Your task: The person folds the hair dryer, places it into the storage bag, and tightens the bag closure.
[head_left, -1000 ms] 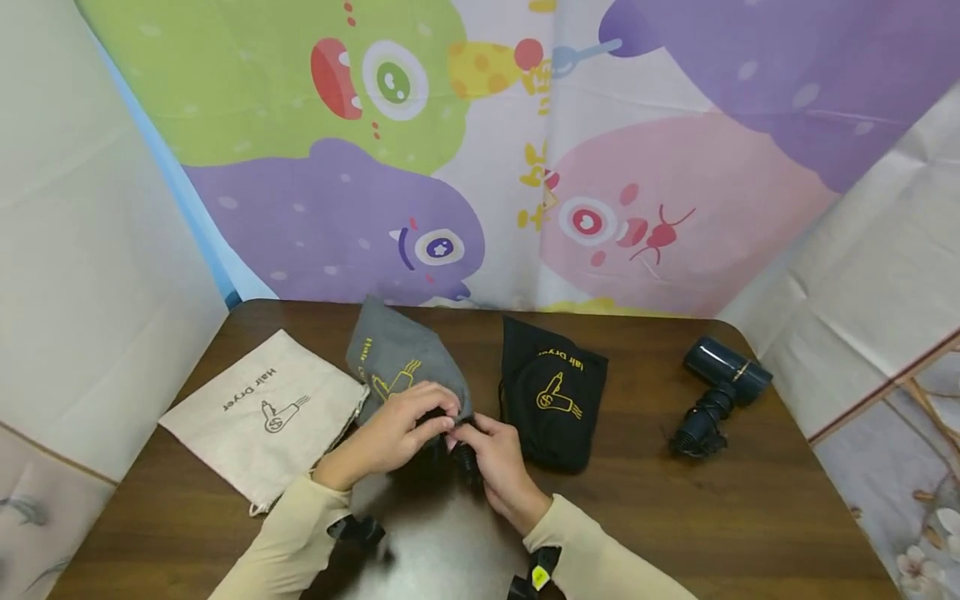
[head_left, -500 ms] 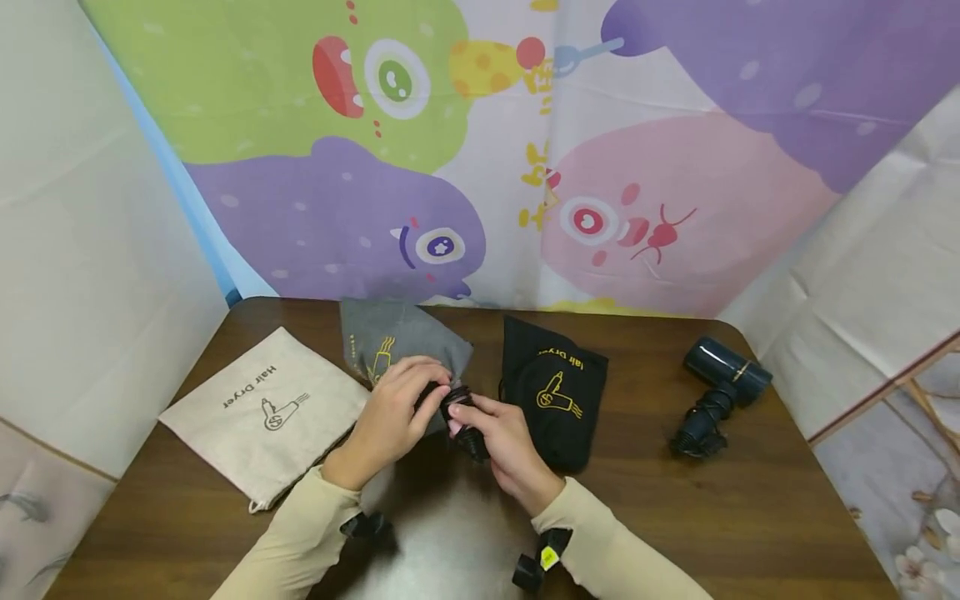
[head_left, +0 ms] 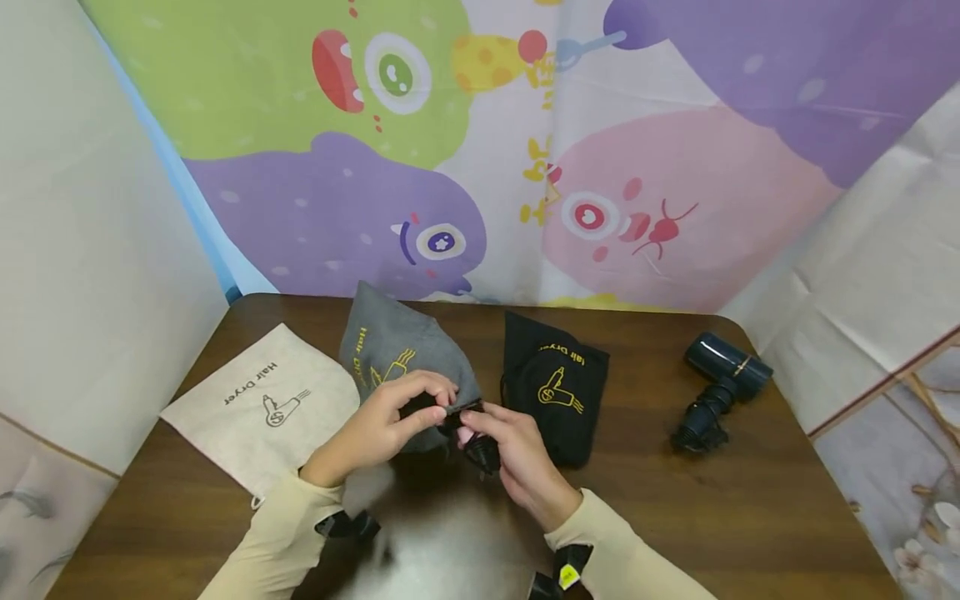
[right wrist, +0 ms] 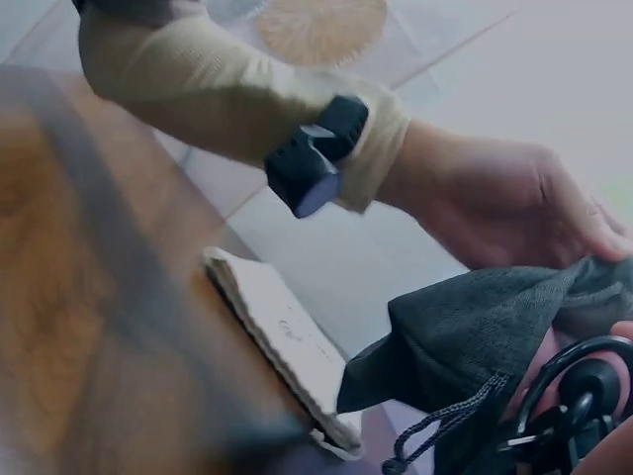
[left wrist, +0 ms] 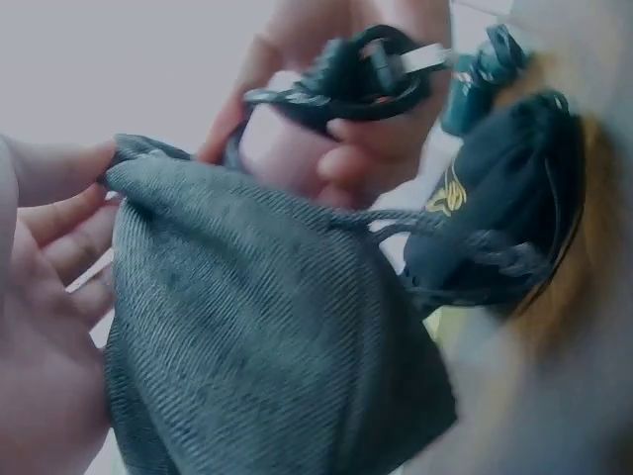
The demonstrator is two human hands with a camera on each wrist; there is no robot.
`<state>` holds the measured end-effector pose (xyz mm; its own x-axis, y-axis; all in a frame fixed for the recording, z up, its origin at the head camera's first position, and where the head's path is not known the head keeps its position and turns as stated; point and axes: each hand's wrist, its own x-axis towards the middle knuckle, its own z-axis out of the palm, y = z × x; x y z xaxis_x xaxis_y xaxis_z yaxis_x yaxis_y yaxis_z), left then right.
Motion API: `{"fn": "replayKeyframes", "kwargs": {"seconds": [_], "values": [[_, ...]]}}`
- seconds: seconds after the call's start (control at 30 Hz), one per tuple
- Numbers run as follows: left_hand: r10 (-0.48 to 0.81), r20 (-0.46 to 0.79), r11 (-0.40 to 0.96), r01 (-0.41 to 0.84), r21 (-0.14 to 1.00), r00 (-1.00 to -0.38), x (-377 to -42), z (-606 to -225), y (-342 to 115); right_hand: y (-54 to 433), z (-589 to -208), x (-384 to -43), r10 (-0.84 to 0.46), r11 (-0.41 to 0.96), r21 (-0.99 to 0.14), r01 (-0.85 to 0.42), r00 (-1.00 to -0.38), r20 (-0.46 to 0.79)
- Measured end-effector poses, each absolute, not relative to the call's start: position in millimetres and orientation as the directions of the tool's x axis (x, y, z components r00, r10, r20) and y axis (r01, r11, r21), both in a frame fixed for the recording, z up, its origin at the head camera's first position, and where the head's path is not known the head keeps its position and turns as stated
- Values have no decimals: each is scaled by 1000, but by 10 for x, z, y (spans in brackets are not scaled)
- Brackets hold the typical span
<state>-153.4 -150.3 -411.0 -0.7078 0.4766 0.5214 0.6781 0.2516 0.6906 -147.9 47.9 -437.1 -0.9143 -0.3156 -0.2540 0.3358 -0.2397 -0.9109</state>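
Thumb and fingers of my left hand [head_left: 375,429] pinch the mouth edge of a grey drawstring bag [head_left: 412,337], which has yellow "Hair Dryer" print. My right hand [head_left: 528,458] grips a pink hair dryer [left wrist: 287,153] by its handle, and black cord [head_left: 482,452] is wound around it. The plug [left wrist: 425,59] sticks out of the coils in the left wrist view. The bag's mouth lies over the dryer, whose head is hidden by the cloth. A drawstring [right wrist: 450,421] dangles from the bag in the right wrist view.
A flat cream bag [head_left: 262,408] lies on the brown table [head_left: 660,533] at the left. Just right of my hands is a filled black bag [head_left: 555,392]. Farther right rests a dark blue hair dryer [head_left: 727,371], its cord wrapped around the handle.
The grey bag first sagged back, exposing more of the wound cord, then was lifted again with its mouth drawn over the dryer. My right hand and the dryer have shifted slightly right.
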Motion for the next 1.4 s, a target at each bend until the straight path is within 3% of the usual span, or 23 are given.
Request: {"fn": "replayKeyframes", "kwargs": {"seconds": [0.17, 0.33, 0.5, 0.77, 0.93, 1.07, 1.23, 1.3, 1.4], "values": [[486, 310, 368, 512, 776, -818, -1606, -4116, -1571, 451, -4438, -1485, -365, -174, -880, 443, -859, -360], [456, 226, 457, 445, 770, -861, -1629, -4210, -1657, 329, -4558, -1541, -377, -113, -873, 474, -833, -404], [473, 219, 381, 423, 822, -853, -1561, -4291, -1735, 131, -4617, -1566, -368, -139, -870, 473, -840, -398], [409, 218, 390, 386, 836, -886, -1477, -4394, -1854, -49, -4676, -1514, -282, -102, -909, 405, -888, -364], [362, 229, 396, 372, 839, -903, -1450, -4406, -1901, -65, -4680, -1622, -370, -57, -901, 431, -847, -382], [269, 305, 480, 402, 780, -913, -1391, -4417, -1857, -111, -4659, -1719, -402, -65, -893, 445, -831, -385], [116, 407, 674, 373, 637, -906, -1233, -4386, -1867, -175, -4601, -1769, -324, -52, -899, 436, -858, -398], [99, 318, 731, 286, 619, -943, -1154, -4350, -1914, -186, -4575, -1776, -306, -52, -894, 445, -859, -410], [126, 35, 814, 124, 568, -991, -1027, -4332, -1968, -197, -4546, -1790, -302, -76, -882, 464, -854, -423]]}}
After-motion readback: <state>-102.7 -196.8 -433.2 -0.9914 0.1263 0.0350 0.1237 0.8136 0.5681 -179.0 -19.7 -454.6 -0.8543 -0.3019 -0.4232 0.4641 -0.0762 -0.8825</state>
